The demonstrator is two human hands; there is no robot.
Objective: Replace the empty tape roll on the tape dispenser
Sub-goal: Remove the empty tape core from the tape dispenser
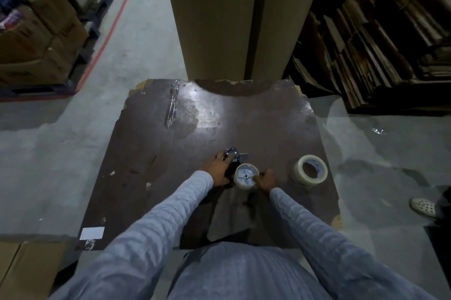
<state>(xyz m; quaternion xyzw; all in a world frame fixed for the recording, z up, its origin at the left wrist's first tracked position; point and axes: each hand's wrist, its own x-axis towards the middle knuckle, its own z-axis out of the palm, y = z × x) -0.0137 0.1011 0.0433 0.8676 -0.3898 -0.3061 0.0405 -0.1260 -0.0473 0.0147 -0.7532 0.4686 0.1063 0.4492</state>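
Note:
A hand-held tape dispenser (235,155) with a metal head lies on the dark brown table (244,116), near its middle. A nearly bare roll (246,175) sits on the dispenser's white hub. My left hand (218,169) grips the dispenser body from the left, fingers reaching toward the metal head. My right hand (266,179) pinches the right edge of that roll. A full roll of clear tape (310,169) lies flat on the table to the right, apart from both hands.
A tall cardboard box (239,18) stands against the table's far edge. A crumpled strip of clear tape (172,104) lies at the far left of the table. Stacked cartons (36,31) are at left, flattened cardboard (378,43) at right. Someone's white shoe (423,206) is on the floor at right.

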